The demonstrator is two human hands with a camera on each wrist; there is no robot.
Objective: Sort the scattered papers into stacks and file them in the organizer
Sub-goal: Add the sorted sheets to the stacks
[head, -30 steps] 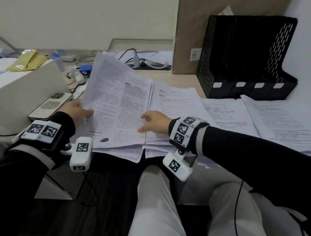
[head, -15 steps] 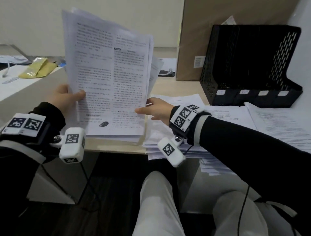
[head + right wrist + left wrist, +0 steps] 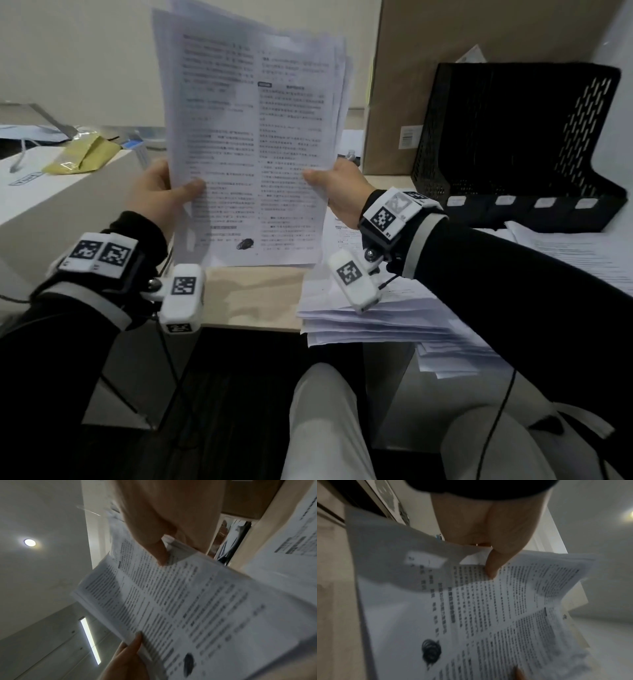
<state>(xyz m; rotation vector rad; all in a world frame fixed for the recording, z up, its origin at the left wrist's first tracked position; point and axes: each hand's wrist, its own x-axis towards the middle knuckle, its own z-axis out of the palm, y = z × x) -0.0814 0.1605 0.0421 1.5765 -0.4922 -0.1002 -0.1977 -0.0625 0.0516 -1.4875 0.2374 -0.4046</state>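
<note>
A sheaf of printed papers [image 3: 253,144] stands upright above the desk, its lower edge just off the wood. My left hand [image 3: 161,195] grips its left edge, thumb on the front page; the left wrist view shows that thumb pressed on the sheaf of papers [image 3: 488,608]. My right hand [image 3: 337,192] pinches the right edge, its thumb on the papers [image 3: 180,601] in the right wrist view. The sheets fan slightly at the top right. A black mesh organizer [image 3: 513,144] stands at the back right, its slots dark inside.
More loose papers [image 3: 373,315] lie stacked on the wooden desk [image 3: 250,294] under my right wrist and overhang its front edge. Other sheets [image 3: 582,253] lie before the organizer. A cardboard box [image 3: 404,85] stands behind. A white box [image 3: 51,202] with a yellow packet [image 3: 82,157] is at left.
Both hands have lifted the sheaf from lying on the desk to upright and higher. The right hand went from resting flat on the papers to pinching the sheaf's right edge.
</note>
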